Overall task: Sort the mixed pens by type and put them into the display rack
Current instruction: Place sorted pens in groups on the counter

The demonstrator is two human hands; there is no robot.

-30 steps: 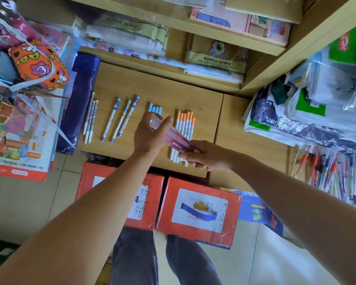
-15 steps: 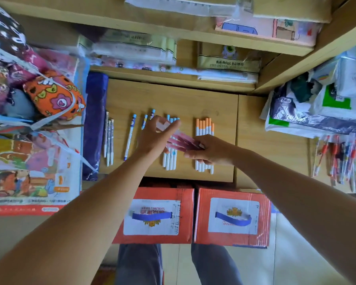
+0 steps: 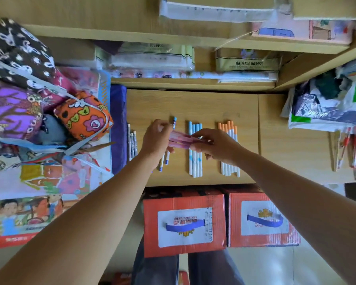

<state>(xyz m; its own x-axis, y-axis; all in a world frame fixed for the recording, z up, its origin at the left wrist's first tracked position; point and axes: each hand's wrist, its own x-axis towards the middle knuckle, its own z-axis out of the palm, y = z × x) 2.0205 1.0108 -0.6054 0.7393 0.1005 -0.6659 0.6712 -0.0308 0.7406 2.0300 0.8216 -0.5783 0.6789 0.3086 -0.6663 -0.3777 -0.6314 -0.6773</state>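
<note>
A bundle of pink pens (image 3: 182,140) hangs level above the wooden shelf (image 3: 193,103). My left hand (image 3: 155,137) grips its left end and my right hand (image 3: 213,144) grips its right end. Sorted rows lie on the shelf below: white pens (image 3: 132,145) at the left, blue-patterned pens (image 3: 168,155) partly hidden under my left hand, light-blue-capped pens (image 3: 195,161) in the middle, and orange-capped pens (image 3: 229,165) at the right.
A loose pile of red and mixed pens (image 3: 352,149) lies on the shelf at the right. Stuffed bags (image 3: 82,118) crowd the left. Two red cartons (image 3: 184,221) stand on the floor below the shelf edge. Packaged goods fill the shelves behind.
The camera view shifted down and left across the frames. Both hands stayed on the pink pens, and the bundle now lies more level between them, with the right hand closer over the light-blue row.
</note>
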